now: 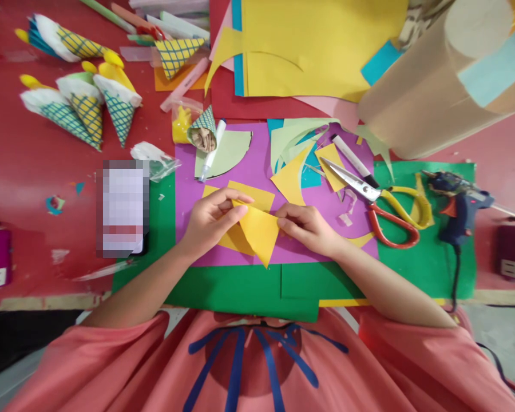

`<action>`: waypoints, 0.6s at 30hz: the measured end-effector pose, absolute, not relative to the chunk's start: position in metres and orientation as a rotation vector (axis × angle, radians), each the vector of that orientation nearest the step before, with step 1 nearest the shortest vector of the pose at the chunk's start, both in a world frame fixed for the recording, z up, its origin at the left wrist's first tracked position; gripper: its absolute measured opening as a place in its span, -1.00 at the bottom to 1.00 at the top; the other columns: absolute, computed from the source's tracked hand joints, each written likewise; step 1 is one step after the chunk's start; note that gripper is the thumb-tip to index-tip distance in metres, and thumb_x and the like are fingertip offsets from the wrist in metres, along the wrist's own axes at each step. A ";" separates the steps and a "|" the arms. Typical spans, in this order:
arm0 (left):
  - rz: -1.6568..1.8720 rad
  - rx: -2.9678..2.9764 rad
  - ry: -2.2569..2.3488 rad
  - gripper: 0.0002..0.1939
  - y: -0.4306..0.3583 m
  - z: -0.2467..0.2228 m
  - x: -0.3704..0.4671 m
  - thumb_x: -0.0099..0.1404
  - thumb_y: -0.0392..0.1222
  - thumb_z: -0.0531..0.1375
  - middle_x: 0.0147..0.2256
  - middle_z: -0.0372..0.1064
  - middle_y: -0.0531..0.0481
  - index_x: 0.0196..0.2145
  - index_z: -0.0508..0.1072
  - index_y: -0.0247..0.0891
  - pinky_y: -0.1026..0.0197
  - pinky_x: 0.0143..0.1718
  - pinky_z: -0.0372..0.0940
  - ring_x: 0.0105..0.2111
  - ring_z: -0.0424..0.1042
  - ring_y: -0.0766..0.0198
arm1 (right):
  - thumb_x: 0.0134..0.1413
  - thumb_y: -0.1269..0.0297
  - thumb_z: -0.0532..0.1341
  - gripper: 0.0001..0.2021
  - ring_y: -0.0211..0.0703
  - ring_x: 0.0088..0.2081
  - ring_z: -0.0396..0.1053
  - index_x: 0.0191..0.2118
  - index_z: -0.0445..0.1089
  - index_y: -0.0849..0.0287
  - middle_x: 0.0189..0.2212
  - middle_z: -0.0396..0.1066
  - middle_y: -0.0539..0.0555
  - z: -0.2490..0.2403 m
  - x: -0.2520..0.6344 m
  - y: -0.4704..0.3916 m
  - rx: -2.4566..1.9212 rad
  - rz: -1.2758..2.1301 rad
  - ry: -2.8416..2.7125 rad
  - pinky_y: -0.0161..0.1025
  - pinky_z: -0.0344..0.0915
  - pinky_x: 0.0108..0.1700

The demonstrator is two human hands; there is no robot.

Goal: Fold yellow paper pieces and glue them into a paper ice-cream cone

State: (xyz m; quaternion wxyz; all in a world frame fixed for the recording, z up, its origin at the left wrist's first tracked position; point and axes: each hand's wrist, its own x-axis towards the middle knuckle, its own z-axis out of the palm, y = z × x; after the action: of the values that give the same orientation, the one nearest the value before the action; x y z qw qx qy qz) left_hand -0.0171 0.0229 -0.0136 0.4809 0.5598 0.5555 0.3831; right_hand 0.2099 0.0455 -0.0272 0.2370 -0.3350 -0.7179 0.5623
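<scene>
Between both hands is a yellow paper piece (262, 233), curved toward a cone shape with its point facing me. My left hand (217, 217) pinches its upper left edge between thumb and fingers. On the right edge, the thumb and fingertips of my right hand (306, 228) close on the paper. Beneath lie more flat yellow paper pieces (236, 241) on a purple sheet (189, 171). Right of my right hand rest scissors (371, 194) with one yellow and one red handle, blades apart. A curved yellow offcut (292, 174) lies just beyond the hands.
A glue gun (466, 209) lies at the right, its cord running toward me. A phone (124, 209) is at the left. Behind stand a small patterned cone (203, 131), finished cones (81, 106), yellow sheets (321, 51) and a large brown paper roll (429, 97). Green sheets (240, 286) cover the front.
</scene>
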 end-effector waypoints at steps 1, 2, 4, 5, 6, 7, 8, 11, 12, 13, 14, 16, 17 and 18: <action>0.937 1.387 1.385 -0.84 0.023 -0.013 -0.018 0.24 -0.11 0.24 -0.50 0.44 0.06 -0.30 0.52 -0.24 0.38 -0.50 0.28 -0.50 0.40 0.39 | 0.25 0.28 0.06 -0.83 -0.37 -0.52 0.15 -0.34 0.29 0.22 -0.54 0.22 -0.05 -0.027 0.210 0.046 -0.918 1.542 -1.969 -0.39 0.13 -0.44; 0.942 1.400 1.416 -0.84 0.024 -0.013 -0.018 0.24 -0.10 0.24 -0.46 0.47 0.04 -0.33 0.53 -0.25 0.38 -0.47 0.30 -0.46 0.43 0.37 | 0.25 0.28 0.06 -0.83 -0.37 -0.52 0.15 -0.34 0.29 0.22 -0.54 0.23 -0.05 -0.027 0.210 0.046 -0.922 1.541 -1.972 -0.39 0.13 -0.44; 0.952 1.416 1.457 -0.84 0.025 -0.012 -0.017 0.23 -0.10 0.25 -0.41 0.52 0.02 -0.36 0.54 -0.25 0.37 -0.41 0.34 -0.42 0.46 0.35 | 0.25 0.27 0.07 -0.82 -0.36 -0.52 0.14 -0.33 0.30 0.23 -0.54 0.22 -0.05 -0.026 0.210 0.046 -0.931 1.536 -1.978 -0.39 0.13 -0.45; 0.953 1.422 1.468 -0.84 0.025 -0.012 -0.017 0.22 -0.11 0.25 -0.40 0.53 0.02 -0.37 0.55 -0.25 0.36 -0.40 0.34 -0.41 0.46 0.35 | 0.24 0.26 0.07 -0.82 -0.36 -0.52 0.14 -0.33 0.31 0.23 -0.55 0.22 -0.05 -0.026 0.210 0.047 -0.935 1.531 -1.981 -0.39 0.13 -0.45; 0.953 1.425 1.476 -0.85 0.025 -0.012 -0.017 0.22 -0.11 0.25 -0.39 0.53 0.02 -0.36 0.56 -0.24 0.37 -0.40 0.34 -0.41 0.47 0.35 | 0.24 0.26 0.07 -0.82 -0.37 -0.53 0.13 -0.34 0.31 0.23 -0.55 0.22 -0.05 -0.026 0.210 0.047 -0.936 1.528 -1.982 -0.39 0.13 -0.45; 0.949 1.428 1.484 -0.85 0.025 -0.012 -0.018 0.22 -0.12 0.25 -0.38 0.54 0.02 -0.36 0.57 -0.24 0.37 -0.40 0.33 -0.41 0.46 0.35 | 0.24 0.27 0.07 -0.81 -0.37 -0.53 0.13 -0.34 0.31 0.23 -0.56 0.22 -0.06 -0.026 0.210 0.047 -0.935 1.527 -1.981 -0.39 0.12 -0.46; 0.941 1.429 1.495 -0.84 0.025 -0.013 -0.018 0.23 -0.11 0.25 -0.38 0.54 0.02 -0.34 0.57 -0.24 0.37 -0.42 0.32 -0.42 0.46 0.35 | 0.24 0.27 0.07 -0.81 -0.37 -0.54 0.13 -0.35 0.31 0.23 -0.56 0.21 -0.06 -0.026 0.210 0.047 -0.933 1.527 -1.979 -0.39 0.12 -0.46; 0.912 1.423 1.537 -0.76 0.023 -0.015 -0.019 0.26 -0.06 0.21 -0.35 0.55 0.02 -0.22 0.57 -0.24 0.36 -0.44 0.30 -0.42 0.46 0.34 | 0.23 0.28 0.07 -0.82 -0.37 -0.54 0.12 -0.36 0.31 0.23 -0.56 0.22 -0.06 -0.027 0.210 0.047 -0.927 1.520 -1.974 -0.39 0.12 -0.46; 0.914 1.420 1.549 -0.72 0.023 -0.016 -0.020 0.28 -0.04 0.19 -0.32 0.55 0.01 -0.18 0.56 -0.24 0.35 -0.43 0.31 -0.39 0.47 0.32 | 0.23 0.28 0.07 -0.82 -0.37 -0.54 0.12 -0.36 0.31 0.23 -0.56 0.22 -0.06 -0.027 0.211 0.047 -0.927 1.515 -1.973 -0.39 0.12 -0.46; 0.922 1.414 1.556 -0.70 0.023 -0.017 -0.020 0.30 -0.02 0.16 -0.29 0.55 0.01 -0.15 0.55 -0.23 0.34 -0.39 0.33 -0.34 0.48 0.30 | 0.23 0.28 0.07 -0.82 -0.37 -0.54 0.12 -0.36 0.31 0.23 -0.56 0.22 -0.06 -0.028 0.211 0.046 -0.927 1.513 -1.973 -0.39 0.12 -0.46; 0.937 1.402 1.557 -0.68 0.024 -0.017 -0.019 0.31 0.00 0.14 -0.26 0.54 0.00 -0.13 0.54 -0.22 0.32 -0.36 0.35 -0.31 0.48 0.28 | 0.23 0.28 0.07 -0.82 -0.37 -0.53 0.12 -0.35 0.31 0.23 -0.56 0.22 -0.06 -0.028 0.211 0.046 -0.928 1.514 -1.971 -0.39 0.12 -0.46; 0.978 1.352 1.539 -0.66 0.025 -0.018 -0.019 0.33 0.02 0.11 -0.24 0.54 0.00 -0.09 0.52 -0.19 0.31 -0.32 0.37 -0.31 0.49 0.29 | 0.23 0.28 0.07 -0.81 -0.37 -0.54 0.12 -0.36 0.31 0.23 -0.56 0.21 -0.06 -0.028 0.211 0.046 -0.933 1.520 -1.965 -0.39 0.11 -0.46; 1.001 1.313 1.523 -0.66 0.025 -0.019 -0.019 0.33 0.02 0.10 -0.27 0.54 0.01 -0.07 0.50 -0.17 0.30 -0.33 0.38 -0.35 0.49 0.31 | 0.23 0.28 0.07 -0.81 -0.37 -0.54 0.11 -0.37 0.31 0.23 -0.56 0.21 -0.06 -0.028 0.211 0.046 -0.939 1.521 -1.960 -0.38 0.11 -0.46; 1.022 1.268 1.502 -0.65 0.026 -0.020 -0.019 0.34 0.03 0.08 -0.31 0.53 0.01 -0.05 0.48 -0.16 0.30 -0.35 0.39 -0.40 0.48 0.32 | 0.23 0.28 0.07 -0.81 -0.37 -0.54 0.11 -0.37 0.30 0.23 -0.56 0.21 -0.06 -0.028 0.211 0.046 -0.947 1.520 -1.953 -0.38 0.11 -0.46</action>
State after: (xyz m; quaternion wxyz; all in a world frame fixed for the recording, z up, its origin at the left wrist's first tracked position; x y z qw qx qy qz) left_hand -0.0188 0.0263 -0.0197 0.4465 0.5122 0.6067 0.4126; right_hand 0.2107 0.0458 -0.0280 0.2437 -0.3466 -0.7148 0.5564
